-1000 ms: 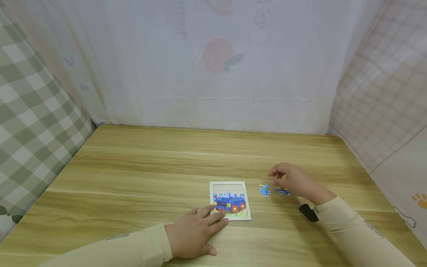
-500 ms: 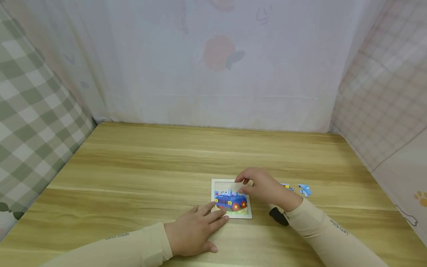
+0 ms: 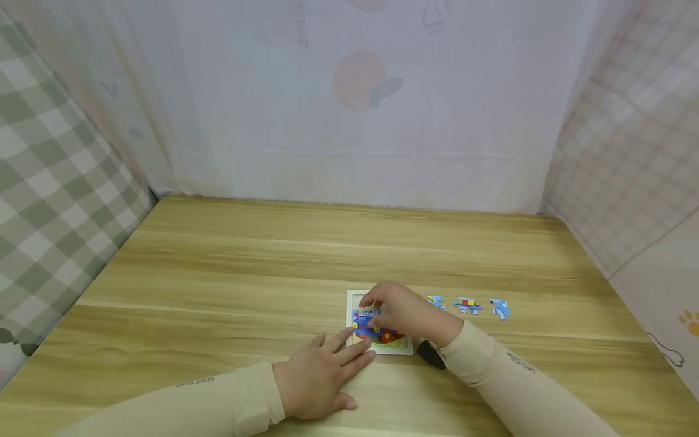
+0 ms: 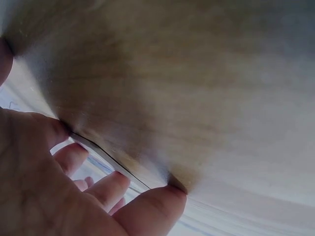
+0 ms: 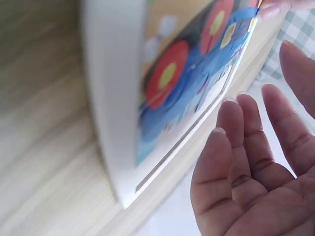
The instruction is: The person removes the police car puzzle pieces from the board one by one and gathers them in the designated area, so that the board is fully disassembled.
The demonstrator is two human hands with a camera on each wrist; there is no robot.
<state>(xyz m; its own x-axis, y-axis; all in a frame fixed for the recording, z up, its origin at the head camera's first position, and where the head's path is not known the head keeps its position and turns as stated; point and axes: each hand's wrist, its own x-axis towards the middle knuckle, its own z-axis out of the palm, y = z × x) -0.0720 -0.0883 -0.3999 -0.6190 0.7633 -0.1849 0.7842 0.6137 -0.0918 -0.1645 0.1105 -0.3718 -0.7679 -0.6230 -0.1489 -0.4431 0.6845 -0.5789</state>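
A white-framed puzzle (image 3: 349, 303) with a blue vehicle picture lies flat on the table; its near side also shows in the right wrist view, white border (image 5: 115, 98) included. My left hand (image 3: 322, 382), palm down with spread fingers, rests its fingertips on the frame's lower left part; in the left wrist view that hand (image 4: 59, 182) touches table and frame edge. Over the puzzle's upper part hovers my right hand (image 3: 406, 314), thumb and index apart. The right wrist view shows this hand (image 5: 261, 177) with loosely bent fingers and nothing visible between them.
Three loose puzzle pieces lie right of the frame: a partly covered one (image 3: 436, 301), a multicoloured one (image 3: 468, 305) and a light blue one (image 3: 499, 308). A pale curtain (image 3: 273, 121) stands behind the wooden table (image 3: 229, 267), with a green checked cloth (image 3: 49, 182) at the left.
My right hand has moved left from beside the loose pieces to above the puzzle, uncovering pieces at the right. My left hand has stayed in place.
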